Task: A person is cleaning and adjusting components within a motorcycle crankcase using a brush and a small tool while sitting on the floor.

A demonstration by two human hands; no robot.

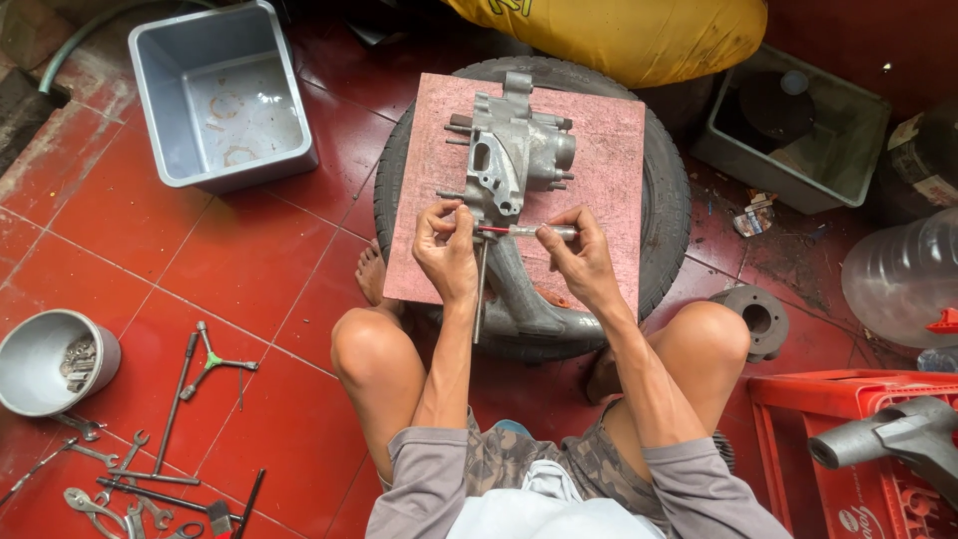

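The person sits on a red tiled floor (249, 269) with knees apart, both hands raised over a pink board (609, 150) that lies on a car tyre (664, 215). A grey metal engine casing (514, 150) rests on the board, just beyond both hands, and its long lower arm runs down between the wrists toward the person's lap.

The left hand (447, 252) has its grip pressed together, pinching the red end of a thin tool (527, 231) between thumb and fingertips. The right hand (579, 258) pinches the same tool at its silver end, so the tool lies level between the two grips, touching the lower edge of the casing. A dark rod (480, 291) hangs down just to the right of the left hand; where its top ends is hidden by the fingers.

Well to the left of the left hand lie loose wrenches (130, 479), a three-armed socket wrench (215, 361) and a small grey bowl (45, 361) of metal parts too small to make out. A grey plastic tub (160, 110) stands beyond them. To the right of the right hand a red crate (798, 399) is cut off by the picture's edge.
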